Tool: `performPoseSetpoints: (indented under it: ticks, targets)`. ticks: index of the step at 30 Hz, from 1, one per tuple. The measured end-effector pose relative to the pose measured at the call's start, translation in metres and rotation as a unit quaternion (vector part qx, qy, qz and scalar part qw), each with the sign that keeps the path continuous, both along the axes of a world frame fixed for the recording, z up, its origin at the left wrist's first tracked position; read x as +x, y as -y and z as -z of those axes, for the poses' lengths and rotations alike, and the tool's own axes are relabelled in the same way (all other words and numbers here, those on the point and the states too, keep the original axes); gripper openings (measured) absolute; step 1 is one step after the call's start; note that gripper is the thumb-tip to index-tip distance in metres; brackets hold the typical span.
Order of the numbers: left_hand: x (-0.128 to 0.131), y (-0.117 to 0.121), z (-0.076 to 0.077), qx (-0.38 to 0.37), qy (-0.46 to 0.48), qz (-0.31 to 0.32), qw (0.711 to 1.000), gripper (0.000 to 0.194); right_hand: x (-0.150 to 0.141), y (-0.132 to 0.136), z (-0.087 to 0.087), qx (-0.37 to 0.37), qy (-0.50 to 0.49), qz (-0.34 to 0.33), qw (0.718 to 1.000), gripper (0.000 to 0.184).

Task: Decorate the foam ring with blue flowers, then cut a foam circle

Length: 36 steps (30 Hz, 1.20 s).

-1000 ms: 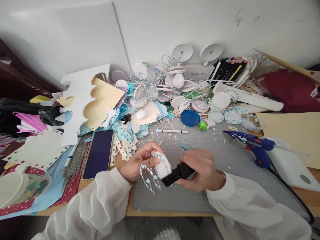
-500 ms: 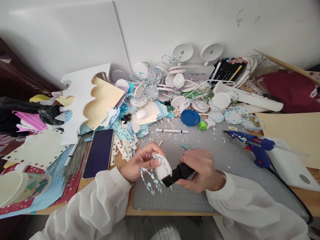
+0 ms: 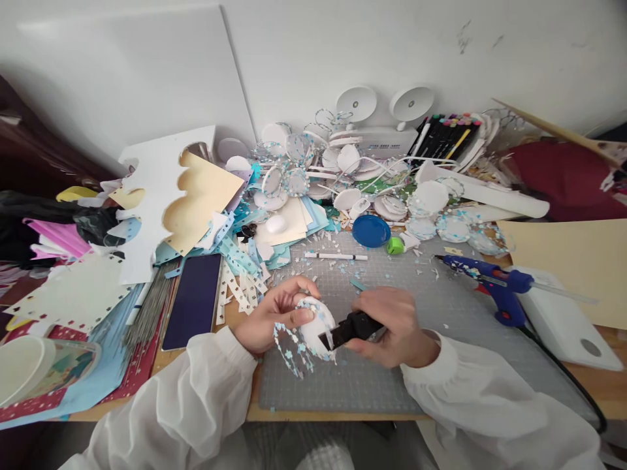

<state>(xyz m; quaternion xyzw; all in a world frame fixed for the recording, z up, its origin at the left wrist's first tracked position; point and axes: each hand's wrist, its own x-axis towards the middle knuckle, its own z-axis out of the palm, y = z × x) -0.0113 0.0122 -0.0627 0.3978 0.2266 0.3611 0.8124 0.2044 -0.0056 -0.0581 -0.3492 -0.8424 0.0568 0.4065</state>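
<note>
Here we are at the near part of the grey cutting mat [image 3: 343, 391], towards its left corner, and the left hand [image 3: 267, 316] has a white disc [image 3: 318, 323] raised just above it, the grip narrow, thumb laid over the upper rim. Over on the other side the right hand [image 3: 394, 329] has its fingers wrapped round a black handheld tool [image 3: 357, 328], and the tool's tip is right on the disc's lower right part, overlapping the face; whether it bites or merely touches, I can't tell. A blue-and-white garland [image 3: 289, 352] follows some of the rim and hangs off to the left in loose loops. So the work in hand looks like working that edge with the tool, and I'd say any further move there calls for a firm left pinch, a square tip and those loops well out of the way. Up at the mat's far edge sits a blue round lid [image 3: 371, 232], with a white pen [image 3: 336, 256] lying nearer and to the left. A blue glue gun [image 3: 507, 287] lies towards the right side, nozzle pointing inward, and a phone [image 3: 192, 300] rests left of the mat, near the front edge of the wooden bench [image 3: 304, 416].
</note>
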Motion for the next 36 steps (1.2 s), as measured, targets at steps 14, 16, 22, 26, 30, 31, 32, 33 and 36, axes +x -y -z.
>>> performPoseSetpoints:
  ticks: [14,16,22,26,30,31,32,33,36]
  targets:
    - [-0.002,-0.003,0.006,-0.006,-0.058,-0.039,0.998,0.027,0.002,0.000,0.002,-0.007,0.018,-0.006,1.000,0.047]
    - [-0.003,-0.004,0.005,-0.001,-0.057,-0.054,0.997,0.027,0.003,-0.001,0.003,-0.011,0.020,0.002,1.000,0.047]
    - [-0.004,-0.003,0.006,0.008,-0.083,-0.055,0.995,0.031,0.000,0.002,0.001,-0.007,0.024,0.003,1.000,0.047]
    - [-0.005,-0.002,0.008,0.014,-0.083,-0.052,0.995,0.031,0.000,0.003,0.001,-0.005,0.018,-0.006,1.000,0.046]
    - [-0.006,0.000,0.007,0.021,-0.082,-0.033,0.996,0.028,0.006,-0.004,0.004,-0.020,0.015,0.028,0.999,0.043]
    - [-0.007,0.000,0.006,0.024,-0.084,-0.023,0.996,0.027,0.009,-0.006,0.005,-0.021,0.012,0.046,0.999,0.041]
    - [-0.007,0.001,0.006,0.026,-0.086,-0.016,0.996,0.027,0.011,-0.007,0.005,-0.020,0.006,0.065,0.998,0.039]
    - [-0.006,0.001,0.005,0.025,-0.088,-0.014,0.996,0.027,0.013,-0.009,0.006,-0.018,-0.004,0.083,0.996,0.038]
    - [-0.005,-0.001,0.003,-0.001,-0.087,-0.042,0.995,0.024,0.020,-0.012,0.008,-0.034,-0.049,0.135,0.989,0.036]
